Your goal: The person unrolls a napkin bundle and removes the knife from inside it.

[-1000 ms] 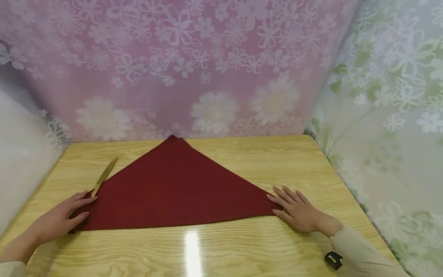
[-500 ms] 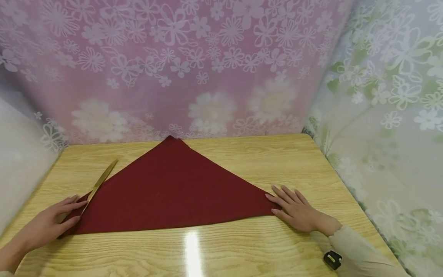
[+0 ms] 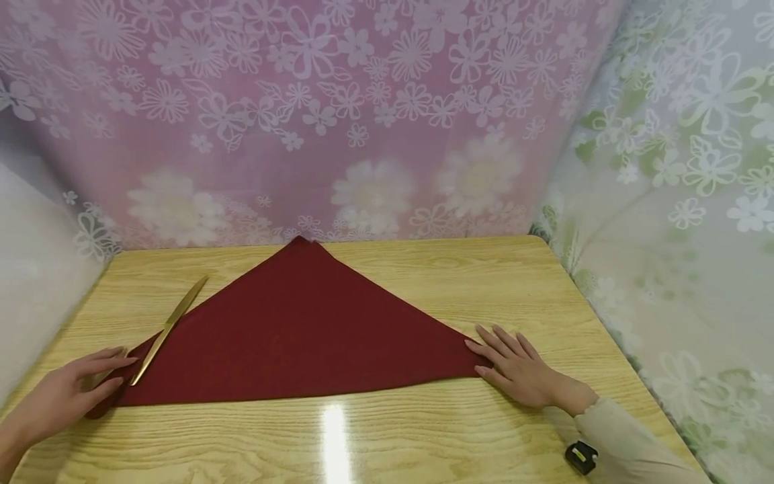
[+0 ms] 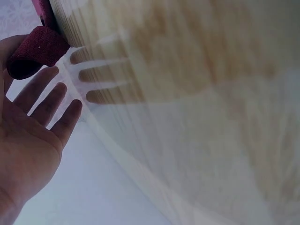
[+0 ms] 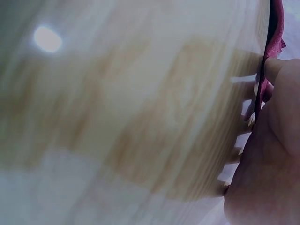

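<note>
A dark red cloth napkin [image 3: 290,329], folded to a triangle, lies on the wooden table with its peak at the far edge. My left hand [image 3: 63,396] pinches the left corner between thumb and index finger. In the left wrist view that corner [image 4: 44,47] curls over, while the other fingers [image 4: 49,103] are spread loosely. A gold table knife [image 3: 169,329] lies slantwise across the napkin's upper left edge, its handle end near my left fingertips. My right hand [image 3: 517,370] rests palm down on the right corner, fingers straight; the right wrist view shows the napkin's edge [image 5: 276,33] beside the thumb.
The wood-grained table [image 3: 423,430] ends at the back against a pink flowered curtain [image 3: 290,134]. Pale flowered sheeting [image 3: 683,235] borders the right side, and white sheeting [image 3: 42,269] the left. A small black device [image 3: 582,458] is next to the right sleeve.
My left hand has moved left and slightly toward me, drawing the napkin's left corner with it. The knife's handle, earlier covered by the hand, now shows fully. The right hand has stayed put.
</note>
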Demonstrator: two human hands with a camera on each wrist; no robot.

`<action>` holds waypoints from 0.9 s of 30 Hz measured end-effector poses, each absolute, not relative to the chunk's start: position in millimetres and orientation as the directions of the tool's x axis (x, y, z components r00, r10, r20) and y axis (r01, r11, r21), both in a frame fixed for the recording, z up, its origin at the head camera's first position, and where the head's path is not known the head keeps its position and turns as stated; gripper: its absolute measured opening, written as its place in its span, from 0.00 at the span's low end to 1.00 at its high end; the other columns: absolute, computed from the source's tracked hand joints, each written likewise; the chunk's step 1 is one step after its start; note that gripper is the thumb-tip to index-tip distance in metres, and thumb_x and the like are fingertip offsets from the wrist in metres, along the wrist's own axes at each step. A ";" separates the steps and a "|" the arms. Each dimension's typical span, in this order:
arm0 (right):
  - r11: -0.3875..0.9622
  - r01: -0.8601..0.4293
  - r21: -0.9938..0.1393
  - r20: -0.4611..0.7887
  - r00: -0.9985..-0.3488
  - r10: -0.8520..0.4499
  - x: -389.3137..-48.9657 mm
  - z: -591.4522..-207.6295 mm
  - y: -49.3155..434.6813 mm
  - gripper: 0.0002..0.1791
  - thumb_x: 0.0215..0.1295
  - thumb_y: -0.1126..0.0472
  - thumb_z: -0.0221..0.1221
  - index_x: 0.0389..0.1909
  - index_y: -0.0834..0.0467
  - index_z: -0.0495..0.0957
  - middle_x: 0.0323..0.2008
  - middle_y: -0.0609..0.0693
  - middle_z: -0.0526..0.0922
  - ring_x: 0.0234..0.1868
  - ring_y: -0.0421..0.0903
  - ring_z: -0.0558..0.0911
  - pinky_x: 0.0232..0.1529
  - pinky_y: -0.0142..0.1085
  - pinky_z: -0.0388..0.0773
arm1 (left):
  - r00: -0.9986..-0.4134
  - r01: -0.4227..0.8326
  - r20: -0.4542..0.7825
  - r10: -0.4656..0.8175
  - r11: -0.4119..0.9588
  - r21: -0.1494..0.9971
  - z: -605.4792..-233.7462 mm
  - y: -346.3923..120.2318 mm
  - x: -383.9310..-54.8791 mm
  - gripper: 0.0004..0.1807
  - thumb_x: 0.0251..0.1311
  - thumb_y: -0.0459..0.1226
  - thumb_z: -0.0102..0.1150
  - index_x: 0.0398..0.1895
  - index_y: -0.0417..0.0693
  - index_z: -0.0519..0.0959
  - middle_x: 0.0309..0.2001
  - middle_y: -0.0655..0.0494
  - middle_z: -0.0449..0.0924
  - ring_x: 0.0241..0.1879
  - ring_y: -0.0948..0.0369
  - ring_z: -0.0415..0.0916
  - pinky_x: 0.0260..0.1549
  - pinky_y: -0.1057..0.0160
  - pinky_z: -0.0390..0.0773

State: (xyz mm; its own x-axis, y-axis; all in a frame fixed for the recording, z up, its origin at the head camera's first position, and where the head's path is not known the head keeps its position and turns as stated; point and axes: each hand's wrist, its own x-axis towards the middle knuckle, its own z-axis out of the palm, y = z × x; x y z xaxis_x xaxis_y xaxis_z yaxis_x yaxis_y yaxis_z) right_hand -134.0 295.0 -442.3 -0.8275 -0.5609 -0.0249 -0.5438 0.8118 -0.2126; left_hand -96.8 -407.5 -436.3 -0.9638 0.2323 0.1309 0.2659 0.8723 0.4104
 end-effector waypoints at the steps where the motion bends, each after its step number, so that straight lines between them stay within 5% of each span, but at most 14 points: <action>1: 0.814 -0.540 -0.213 -0.029 -0.830 -0.558 -133.9 -442.1 294.9 0.27 0.67 0.49 0.43 0.67 0.45 0.53 0.68 0.51 0.46 0.66 0.57 0.45 0.57 0.60 0.40 | -0.966 0.256 0.129 0.223 0.874 0.412 -436.1 -408.0 -96.4 0.16 0.55 0.42 0.58 0.47 0.49 0.78 0.54 0.36 0.67 0.49 0.90 0.42 0.31 0.79 0.60; 4: 0.817 -0.536 -0.214 -0.035 -0.831 -0.555 -133.9 -441.9 294.4 0.27 0.67 0.48 0.43 0.67 0.45 0.53 0.68 0.50 0.46 0.66 0.57 0.44 0.57 0.60 0.40 | -0.980 0.200 0.080 0.184 0.880 0.430 -436.0 -407.9 -94.5 0.19 0.54 0.45 0.59 0.47 0.48 0.78 0.55 0.35 0.66 0.59 0.77 0.45 0.35 0.69 0.66; 8: 0.812 -0.542 -0.218 -0.015 -0.830 -0.558 -133.4 -441.9 293.6 0.27 0.67 0.48 0.43 0.67 0.46 0.54 0.68 0.51 0.47 0.66 0.57 0.45 0.56 0.60 0.40 | -0.986 0.113 -0.053 0.157 0.869 0.482 -432.5 -407.7 -93.2 0.29 0.49 0.50 0.61 0.53 0.44 0.73 0.59 0.33 0.59 0.62 0.43 0.47 0.35 0.59 0.70; 11: 0.803 -0.552 -0.225 0.016 -0.826 -0.563 -132.9 -442.0 293.6 0.27 0.67 0.50 0.44 0.66 0.47 0.55 0.67 0.52 0.48 0.65 0.58 0.46 0.55 0.61 0.41 | -0.978 0.087 -0.119 0.170 0.857 0.509 -428.9 -408.0 -93.5 0.35 0.47 0.51 0.62 0.57 0.42 0.69 0.61 0.33 0.54 0.59 0.35 0.46 0.33 0.69 0.71; 14: 0.801 -0.552 -0.230 0.020 -0.826 -0.564 -132.5 -440.8 293.5 0.26 0.68 0.50 0.44 0.66 0.48 0.56 0.67 0.53 0.48 0.65 0.59 0.46 0.55 0.61 0.41 | -0.977 0.127 -0.082 0.199 0.840 0.528 -429.1 -409.5 -93.2 0.34 0.47 0.48 0.63 0.56 0.41 0.69 0.61 0.32 0.53 0.65 0.63 0.44 0.31 0.79 0.67; 16: 0.805 -0.547 -0.227 0.008 -0.828 -0.561 -132.3 -440.0 293.2 0.27 0.68 0.49 0.43 0.66 0.48 0.56 0.67 0.53 0.48 0.65 0.59 0.46 0.55 0.61 0.41 | -0.976 0.164 -0.033 0.214 0.830 0.533 -430.7 -411.7 -92.9 0.31 0.47 0.46 0.64 0.54 0.40 0.70 0.59 0.30 0.55 0.57 0.84 0.44 0.31 0.82 0.65; 18: 0.813 -0.537 -0.224 -0.014 -0.832 -0.554 -132.2 -439.7 292.8 0.27 0.68 0.48 0.42 0.67 0.48 0.55 0.67 0.52 0.47 0.65 0.58 0.45 0.56 0.61 0.40 | -0.975 0.200 0.026 0.220 0.828 0.524 -434.7 -416.0 -92.3 0.28 0.48 0.43 0.64 0.51 0.39 0.72 0.58 0.32 0.58 0.45 0.94 0.43 0.31 0.85 0.64; 23: 0.825 -0.520 -0.220 -0.041 -0.840 -0.541 -132.4 -442.1 293.1 0.27 0.68 0.47 0.42 0.67 0.45 0.53 0.68 0.50 0.45 0.66 0.56 0.44 0.57 0.59 0.38 | -0.978 0.206 0.120 0.169 0.837 0.506 -444.2 -427.0 -89.2 0.22 0.52 0.40 0.61 0.50 0.41 0.74 0.53 0.73 0.59 0.45 0.93 0.44 0.32 0.89 0.57; 27: 0.828 -0.518 -0.217 -0.042 -0.842 -0.538 -132.8 -444.3 293.5 0.27 0.68 0.46 0.41 0.67 0.44 0.53 0.68 0.49 0.45 0.66 0.56 0.43 0.57 0.59 0.38 | -0.979 0.202 0.140 0.148 0.803 0.561 -445.4 -429.8 -88.3 0.21 0.55 0.35 0.58 0.53 0.40 0.72 0.49 0.83 0.54 0.44 0.92 0.48 0.30 0.86 0.63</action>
State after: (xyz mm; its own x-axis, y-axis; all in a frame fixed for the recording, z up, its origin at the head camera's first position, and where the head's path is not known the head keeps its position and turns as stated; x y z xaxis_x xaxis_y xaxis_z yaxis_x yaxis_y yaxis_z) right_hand -132.8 293.5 -444.3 -0.8420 -0.5379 -0.0422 -0.5179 0.8276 -0.2165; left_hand -88.3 -429.8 -445.4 -0.9789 0.1483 0.1403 0.2020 0.8029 0.5608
